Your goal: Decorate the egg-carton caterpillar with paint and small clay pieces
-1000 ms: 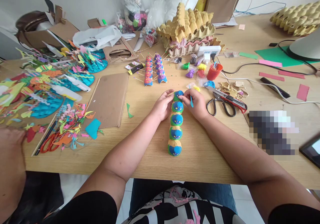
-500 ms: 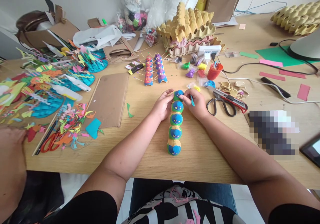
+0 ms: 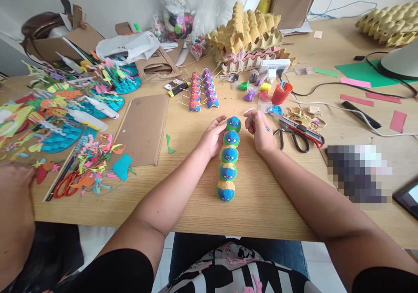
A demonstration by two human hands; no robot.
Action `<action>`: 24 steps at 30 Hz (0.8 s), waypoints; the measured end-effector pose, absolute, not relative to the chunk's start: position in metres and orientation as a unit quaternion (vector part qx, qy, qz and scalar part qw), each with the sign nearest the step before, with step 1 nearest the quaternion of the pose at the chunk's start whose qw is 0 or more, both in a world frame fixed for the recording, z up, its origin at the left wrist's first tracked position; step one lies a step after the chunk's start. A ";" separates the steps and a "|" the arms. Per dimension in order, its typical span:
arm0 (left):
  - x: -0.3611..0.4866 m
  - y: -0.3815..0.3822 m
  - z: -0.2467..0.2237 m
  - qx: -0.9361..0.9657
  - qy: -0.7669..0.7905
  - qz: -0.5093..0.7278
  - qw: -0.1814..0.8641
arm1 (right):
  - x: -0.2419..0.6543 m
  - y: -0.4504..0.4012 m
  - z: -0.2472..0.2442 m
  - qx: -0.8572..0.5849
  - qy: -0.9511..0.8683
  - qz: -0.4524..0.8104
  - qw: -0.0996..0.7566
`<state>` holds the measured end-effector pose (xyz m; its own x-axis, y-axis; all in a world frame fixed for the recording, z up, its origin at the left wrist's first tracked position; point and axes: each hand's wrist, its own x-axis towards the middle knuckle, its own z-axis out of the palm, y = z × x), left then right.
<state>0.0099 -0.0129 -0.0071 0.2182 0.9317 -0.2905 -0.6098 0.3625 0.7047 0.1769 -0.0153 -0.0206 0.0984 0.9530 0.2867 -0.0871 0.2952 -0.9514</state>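
Observation:
A caterpillar-like strip of egg-carton cups lies lengthwise in front of me, its bumps covered in blue and green clay with small yellow and purple details. Bare tan carton shows between some bumps. My left hand grips the far end from the left, thumb and fingers against the farthest bump. To the right, apart from the strip, my right hand is closed around a thin blue modelling tool; most of it is hidden by the fingers.
Black-handled scissors and a red utility knife lie right of my right hand. Beyond are a red cup, clay packets and two finished strips. Cardboard and paper scraps lie left.
My right hand has moved right, away from the strip's far bump, with the blue tool still in it. My left hand stays on the far end.

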 end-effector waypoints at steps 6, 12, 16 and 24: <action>0.011 -0.012 -0.006 0.215 0.372 0.524 0.736 | 0.174 -0.015 -0.013 -0.370 -0.431 0.545 0.616; 0.010 -0.011 -0.006 0.190 0.375 0.530 0.736 | 0.171 -0.019 -0.009 -0.326 -0.419 0.603 0.595; 0.010 -0.013 -0.004 0.179 0.364 0.517 0.754 | 0.170 -0.020 -0.011 -0.312 -0.432 0.624 0.571; 0.009 -0.013 -0.005 0.170 0.363 0.495 0.771 | 0.171 -0.018 -0.016 -0.342 -0.447 0.616 0.552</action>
<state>0.0091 -0.0134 -0.0050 0.2469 0.8866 -0.3910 -0.6397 0.4522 0.6215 0.1705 -0.0183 -0.0165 -0.1580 0.9848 0.0720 -0.3741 0.0078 -0.9274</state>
